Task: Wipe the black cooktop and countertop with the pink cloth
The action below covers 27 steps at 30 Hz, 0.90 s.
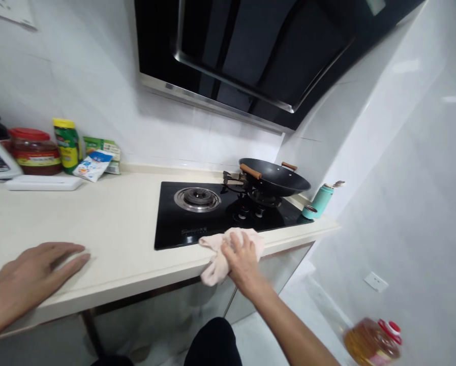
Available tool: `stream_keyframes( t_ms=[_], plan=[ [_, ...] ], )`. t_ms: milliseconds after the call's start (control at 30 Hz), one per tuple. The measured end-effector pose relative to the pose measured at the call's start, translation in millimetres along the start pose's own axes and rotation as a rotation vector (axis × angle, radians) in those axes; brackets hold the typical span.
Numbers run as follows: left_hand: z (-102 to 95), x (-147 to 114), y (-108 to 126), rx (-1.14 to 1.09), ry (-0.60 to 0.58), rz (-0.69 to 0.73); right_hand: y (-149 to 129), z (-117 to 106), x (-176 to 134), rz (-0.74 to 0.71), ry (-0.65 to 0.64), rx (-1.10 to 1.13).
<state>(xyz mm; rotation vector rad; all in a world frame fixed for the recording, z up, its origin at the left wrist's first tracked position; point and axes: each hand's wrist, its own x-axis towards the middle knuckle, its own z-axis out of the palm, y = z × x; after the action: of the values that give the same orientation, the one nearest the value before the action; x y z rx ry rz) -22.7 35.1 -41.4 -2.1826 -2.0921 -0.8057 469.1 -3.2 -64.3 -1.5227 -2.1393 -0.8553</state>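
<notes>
My right hand (245, 262) presses a pale pink cloth (216, 267) onto the counter's front strip, along the near edge of the black gas stove (185, 226). Its fingers are bent over the cloth, and one end hangs below the counter edge. On the left, my left hand (37, 269) lies on the cream countertop (124, 229) with fingers stretched out and nothing held. The stove's left burner (198, 198) is bare. A black wok (277, 178) with wooden handles sits on the right burner.
At the back left stand a red-lidded jar (35, 152), a green bottle (66, 147) with a yellow cap, and seasoning packets (94, 165). A turquoise container (322, 201) stands right of the stove. The black range hood (235, 56) overhangs. An oil jug (370, 340) is on the floor.
</notes>
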Motion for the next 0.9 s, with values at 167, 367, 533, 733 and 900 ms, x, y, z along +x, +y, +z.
stream_keyframes(
  t_ms=[167, 367, 533, 733, 900],
  plan=[
    [-3.9, -6, 3, 0.046, -0.054, 0.051, -89, -20, 26, -0.186, 0.005, 0.197],
    [-17.7, -17, 22, -0.023, -0.023, 0.033, -147, -47, 56, -0.335, -0.019, 0.693],
    [-27.8, -24, 32, -0.063, -0.026, -0.003, -127, -46, 100, -0.110, -0.028, 1.243],
    [-30.4, -28, 36, -0.107, -0.026, -0.035, -24, -17, 122, 0.276, -0.152, 1.323],
    [-30.4, -31, 38, -0.101, -0.029, -0.039, 54, 10, 105, 0.496, -0.141, 1.075]
  ],
)
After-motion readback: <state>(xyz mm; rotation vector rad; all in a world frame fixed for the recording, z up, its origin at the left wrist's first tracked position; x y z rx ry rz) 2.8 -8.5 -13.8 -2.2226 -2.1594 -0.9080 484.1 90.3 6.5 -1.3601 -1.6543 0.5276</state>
